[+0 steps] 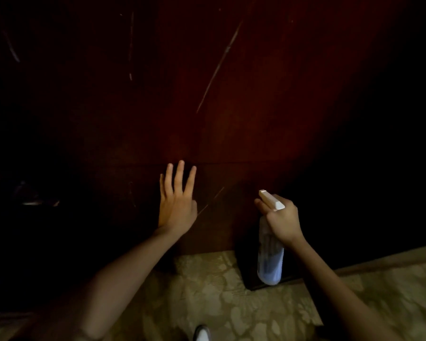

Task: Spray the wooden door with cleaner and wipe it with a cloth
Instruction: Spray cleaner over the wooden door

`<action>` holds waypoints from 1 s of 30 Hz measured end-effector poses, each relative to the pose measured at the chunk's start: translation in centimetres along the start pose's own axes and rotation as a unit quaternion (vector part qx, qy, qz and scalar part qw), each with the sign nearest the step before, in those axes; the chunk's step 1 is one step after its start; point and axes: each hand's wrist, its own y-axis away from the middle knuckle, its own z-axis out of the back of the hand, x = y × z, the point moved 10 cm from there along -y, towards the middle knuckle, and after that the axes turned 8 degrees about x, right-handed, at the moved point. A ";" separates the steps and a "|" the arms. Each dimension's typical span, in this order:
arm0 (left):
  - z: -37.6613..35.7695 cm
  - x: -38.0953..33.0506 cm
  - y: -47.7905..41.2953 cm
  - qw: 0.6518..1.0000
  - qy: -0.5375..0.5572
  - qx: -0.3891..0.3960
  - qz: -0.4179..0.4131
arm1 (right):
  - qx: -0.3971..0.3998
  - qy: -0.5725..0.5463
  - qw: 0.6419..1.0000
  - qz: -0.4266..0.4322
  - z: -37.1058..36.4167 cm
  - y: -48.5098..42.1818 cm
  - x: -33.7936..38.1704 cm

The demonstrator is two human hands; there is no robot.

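The dark reddish wooden door [231, 99] fills the upper view, marked by long pale scratches. My left hand [176, 205] lies flat against its lower part, fingers straight and slightly apart; no cloth shows under it in the dim light. To the right, my right hand [282, 222] grips the neck of a spray bottle [269, 257]. The bottle is translucent with bluish liquid, and its white trigger head points up-left toward the door. It hangs just in front of the door's lower edge.
Beige patterned floor [219, 291] lies below the door. A white shoe tip [202, 334] shows at the bottom edge. A pale threshold strip [391, 260] runs along the right. A faint metallic glint [35, 203] sits in the dark far left.
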 end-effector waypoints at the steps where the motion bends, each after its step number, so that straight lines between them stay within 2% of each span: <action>1: 0.7 0.6 0.4 1.000 0.005 -0.005 0.004 | 0.029 0.001 1.000 0.012 -1.4 -0.2 1.2; 8: 10.9 11.9 6.6 0.978 0.008 -0.124 0.169 | 0.210 0.005 0.969 0.130 -16.3 1.7 13.6; 11: 13.9 18.9 10.0 0.955 0.002 -0.155 0.252 | 0.264 -0.001 0.950 0.167 -22.8 3.6 18.5; 13: 14.3 24.1 12.9 0.925 0.042 -0.170 0.337 | 0.295 0.000 0.938 0.183 -26.9 5.0 21.3; 15: 14.3 28.5 15.3 0.887 0.109 -0.186 0.409 | 0.323 0.003 0.928 0.188 -30.6 6.4 23.5; 17: 13.7 32.1 16.7 0.830 0.258 -0.196 0.453 | 0.336 0.015 0.923 0.185 -33.8 7.3 25.1; 20: 11.9 34.5 15.9 0.691 0.523 -0.178 0.467 | 0.331 0.020 0.924 0.188 -36.9 7.7 27.1; 24: 10.3 34.2 14.5 0.602 0.653 -0.161 0.430 | 0.329 0.062 0.923 0.189 -39.9 7.9 28.2; 27: 9.2 34.6 13.9 0.536 0.708 -0.179 0.424 | 0.330 0.100 0.921 0.183 -41.1 8.0 28.2; 30: 8.3 35.1 13.6 0.504 0.726 -0.192 0.427 | 0.336 0.113 0.921 0.164 -41.5 8.0 27.6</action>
